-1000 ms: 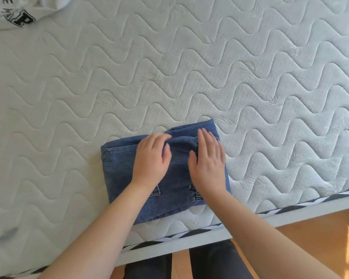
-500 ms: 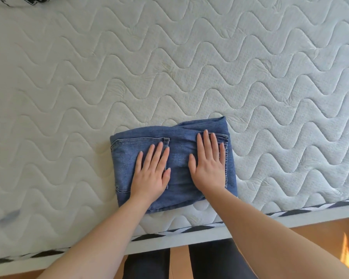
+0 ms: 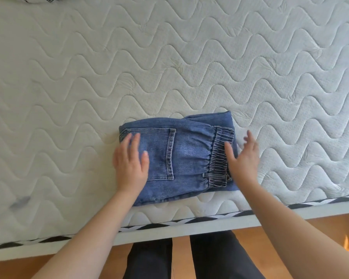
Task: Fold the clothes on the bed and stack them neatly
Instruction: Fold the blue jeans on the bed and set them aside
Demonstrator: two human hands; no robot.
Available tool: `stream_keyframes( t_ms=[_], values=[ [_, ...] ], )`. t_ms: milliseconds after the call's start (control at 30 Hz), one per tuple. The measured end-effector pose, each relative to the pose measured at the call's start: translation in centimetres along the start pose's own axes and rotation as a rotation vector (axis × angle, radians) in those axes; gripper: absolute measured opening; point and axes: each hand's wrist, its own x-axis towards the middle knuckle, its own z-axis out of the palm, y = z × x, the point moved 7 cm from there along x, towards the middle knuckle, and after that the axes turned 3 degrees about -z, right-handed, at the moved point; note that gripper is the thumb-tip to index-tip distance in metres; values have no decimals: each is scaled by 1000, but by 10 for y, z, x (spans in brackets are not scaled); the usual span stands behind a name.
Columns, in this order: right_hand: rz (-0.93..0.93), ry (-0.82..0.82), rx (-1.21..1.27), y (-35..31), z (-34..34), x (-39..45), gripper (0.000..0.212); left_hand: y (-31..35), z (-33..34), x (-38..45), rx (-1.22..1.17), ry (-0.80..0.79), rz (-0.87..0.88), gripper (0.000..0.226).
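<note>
jeans (image 3: 189, 156): folded into a compact block near the bed (image 3: 189, 57) front edge | left hand (image 3: 130, 164): grip spread, flat on pocket side | right hand (image 3: 243, 158): grip spread, by waistband edge | change: hands slid apart from centre to both ends | judgement: fold done, smoothing finishing, stacking next

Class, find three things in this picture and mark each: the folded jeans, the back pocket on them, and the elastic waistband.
folded jeans (image 3: 189, 158), head view, bare denim between pocket and waistband.
back pocket (image 3: 159, 152), head view, middle of the pocket panel.
elastic waistband (image 3: 220, 158), head view, gathered band near the right edge.
</note>
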Motion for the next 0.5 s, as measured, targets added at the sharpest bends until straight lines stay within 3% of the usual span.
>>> stream_keyframes(
  t_ms=[67, 167, 300, 500],
  values=[
    [53, -69, 86, 9, 0, 4, 71, -28, -11, -4, -120, 46, -234, 47],
    [34, -147, 39, 8, 6, 12, 61, -63, 5, -14, -418, -156, -671, 36],
    [21, -166, 31, -4, 7, 11, 61, -75, 26, -16, -600, -415, -851, 56],
    [-55, -200, 114, -19, 21, -15, 83, -76, 40, -39, -912, -490, -1024, 67]
  ],
)
